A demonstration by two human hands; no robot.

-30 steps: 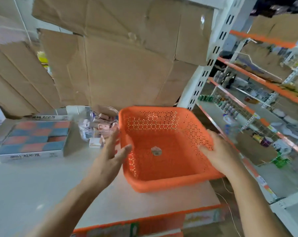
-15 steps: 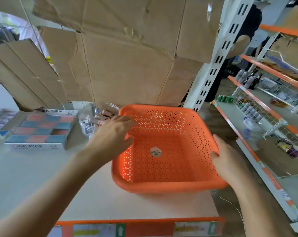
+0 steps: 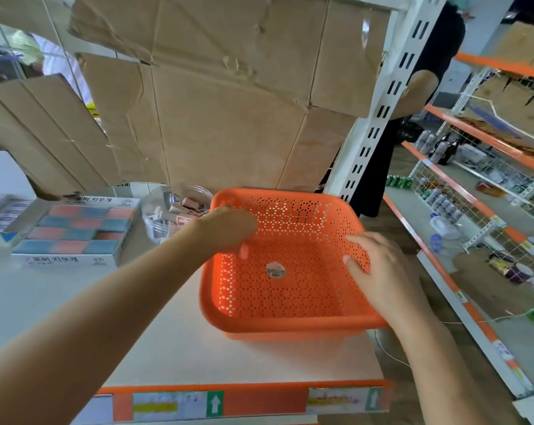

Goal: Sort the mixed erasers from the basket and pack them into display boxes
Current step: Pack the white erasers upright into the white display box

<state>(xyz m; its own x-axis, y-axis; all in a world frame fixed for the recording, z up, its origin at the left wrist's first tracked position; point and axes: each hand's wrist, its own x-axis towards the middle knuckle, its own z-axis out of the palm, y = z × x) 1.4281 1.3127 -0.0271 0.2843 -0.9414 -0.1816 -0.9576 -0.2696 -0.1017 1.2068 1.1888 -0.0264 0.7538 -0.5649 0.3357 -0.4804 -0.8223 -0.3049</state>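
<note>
The orange basket (image 3: 290, 329) sits at the right end of a white shelf top (image 3: 167, 332), just behind the shelf's orange front strip (image 3: 244, 400) with its price labels. A round sticker (image 3: 275, 270) is on the basket's floor. To the left, touching its far corner, is a clear tub (image 3: 167, 222) of pinkish erasers. Further left is a display box (image 3: 75, 233) packed with pink and blue erasers in a checker pattern. Flattened cardboard (image 3: 228, 118) lines the back. To the right, past a white slotted post (image 3: 382, 102), a person in dark clothes (image 3: 419, 124) stands by stocked shelves (image 3: 474, 185).

Half a second ago the right hand lay flat against the outer wall; now its fingers reach inside. The basket, tipped up a second ago, lies flatter.

The left hand (image 3: 225, 228) grips the left rim, thumb inside. The right hand (image 3: 382, 271) curls over the right rim.
</note>
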